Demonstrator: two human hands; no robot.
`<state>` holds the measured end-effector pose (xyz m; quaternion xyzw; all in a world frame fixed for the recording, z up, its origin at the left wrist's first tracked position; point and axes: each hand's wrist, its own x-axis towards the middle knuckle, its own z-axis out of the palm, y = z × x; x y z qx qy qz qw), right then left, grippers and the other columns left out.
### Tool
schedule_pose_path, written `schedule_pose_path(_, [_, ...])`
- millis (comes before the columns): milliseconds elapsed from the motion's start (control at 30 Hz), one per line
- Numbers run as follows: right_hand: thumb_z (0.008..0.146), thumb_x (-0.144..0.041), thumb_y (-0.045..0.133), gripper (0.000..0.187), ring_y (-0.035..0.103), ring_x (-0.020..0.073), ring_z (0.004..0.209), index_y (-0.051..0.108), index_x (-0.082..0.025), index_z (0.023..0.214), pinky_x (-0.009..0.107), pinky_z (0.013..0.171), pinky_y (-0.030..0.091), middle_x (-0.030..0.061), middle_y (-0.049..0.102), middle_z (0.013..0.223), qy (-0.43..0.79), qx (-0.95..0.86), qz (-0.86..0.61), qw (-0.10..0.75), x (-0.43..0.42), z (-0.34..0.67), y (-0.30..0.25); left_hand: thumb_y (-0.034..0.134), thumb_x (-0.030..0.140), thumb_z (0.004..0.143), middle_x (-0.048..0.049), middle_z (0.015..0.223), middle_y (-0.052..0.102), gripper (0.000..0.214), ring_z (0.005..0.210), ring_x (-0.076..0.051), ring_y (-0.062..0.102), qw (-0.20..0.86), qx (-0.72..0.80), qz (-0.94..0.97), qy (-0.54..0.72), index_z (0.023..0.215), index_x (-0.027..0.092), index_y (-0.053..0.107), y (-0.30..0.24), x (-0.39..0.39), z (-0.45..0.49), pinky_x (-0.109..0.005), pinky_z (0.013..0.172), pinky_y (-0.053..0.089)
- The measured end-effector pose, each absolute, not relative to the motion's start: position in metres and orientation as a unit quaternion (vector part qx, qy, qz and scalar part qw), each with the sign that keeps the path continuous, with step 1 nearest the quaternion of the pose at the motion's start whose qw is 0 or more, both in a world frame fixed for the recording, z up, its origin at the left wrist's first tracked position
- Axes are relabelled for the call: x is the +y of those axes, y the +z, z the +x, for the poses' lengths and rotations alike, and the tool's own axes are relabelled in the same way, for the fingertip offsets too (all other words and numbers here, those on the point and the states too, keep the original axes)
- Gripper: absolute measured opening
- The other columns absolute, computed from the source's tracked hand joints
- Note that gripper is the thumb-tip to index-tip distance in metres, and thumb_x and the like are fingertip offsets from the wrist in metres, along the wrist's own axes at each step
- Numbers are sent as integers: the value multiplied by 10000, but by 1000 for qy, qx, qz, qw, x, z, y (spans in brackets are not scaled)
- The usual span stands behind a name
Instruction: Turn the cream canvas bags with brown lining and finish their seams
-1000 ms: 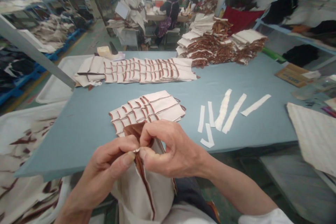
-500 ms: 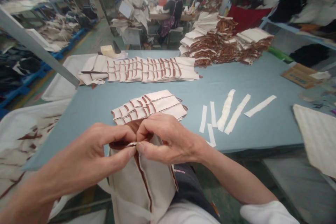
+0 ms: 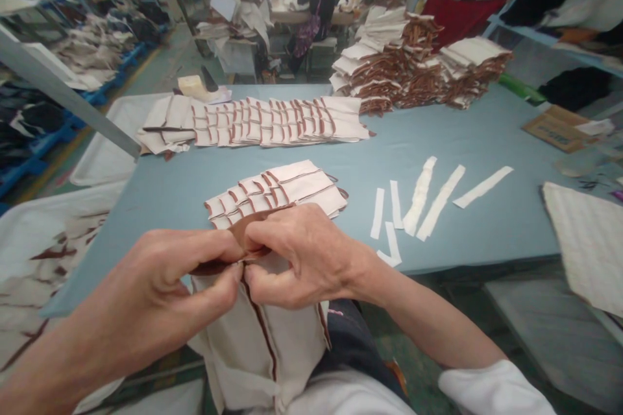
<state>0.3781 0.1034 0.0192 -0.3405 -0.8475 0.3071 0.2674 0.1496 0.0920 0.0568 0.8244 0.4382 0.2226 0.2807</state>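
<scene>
A cream fabric pouch (image 3: pixel 238 337) with brown edging hangs upright in front of me, its seam running down the middle. My left hand (image 3: pixel 189 279) pinches the top edge at that seam between thumb and fingers. Right beside it, my right hand (image 3: pixel 302 259) grips the same edge, thumb in front and fingers curled over the brown lining. The fingertips nearly touch and hide the exact spot. Just beyond my hands, a small overlapping row of similar cream pieces (image 3: pixel 304 185) lies on the blue table (image 3: pixel 350 233).
A longer row of cream pieces (image 3: pixel 272 122) lies across the table's far side. Tall stacks (image 3: pixel 370 65) stand at the back right. Several white strips (image 3: pixel 440 201) lie on the right, near a cardboard piece (image 3: pixel 557 128). White bins (image 3: pixel 43 220) stand left; a person (image 3: pixel 316 3) sits beyond.
Both hands keep their pinch on the pouch's top edge and have shifted slightly left. More brown lining shows above the right fingers. The whole view has tilted down a little.
</scene>
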Motion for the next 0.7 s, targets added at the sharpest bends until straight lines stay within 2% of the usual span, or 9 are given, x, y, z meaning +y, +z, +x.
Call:
schedule_pose_path(133, [808,-274,624,216,413,151,643,427,-261,720,306,649,297,-49,486,646,312,-847,-360,237,113,374,31,622,262,1012,98,650,698,271,565,-63,588,288,406,844,199,840,210,825,62,100,147,-121,571,409])
schedule_pose_path(300, [804,-281,615,208,361,136,603,438,-254,699,318,631,261,-68,403,602,319,-857,-346,208,127,374,29,595,236,997,112,607,638,291,545,-53,529,330,415,831,169,838,188,834,66,110,147,-99,551,387])
schedule_pose_path(367, [817,-303,601,210,375,127,606,434,-250,701,315,632,262,-69,410,613,340,-856,-330,207,131,376,28,585,222,983,108,615,676,292,535,-48,564,320,385,845,187,859,198,849,64,114,146,-93,553,400])
schedule_pose_path(500, [835,-322,570,197,386,120,625,434,-244,715,316,639,258,-66,426,645,363,-849,-315,218,134,382,31,592,167,984,80,698,776,261,578,-53,672,233,339,883,228,914,213,840,59,116,144,-100,599,455])
schedule_pose_path(700, [806,-273,583,158,365,118,636,456,-242,717,301,641,265,-72,422,657,398,-816,-316,275,123,389,37,583,157,1094,78,845,789,196,675,-57,716,107,298,908,275,1025,257,737,52,104,146,-113,697,508])
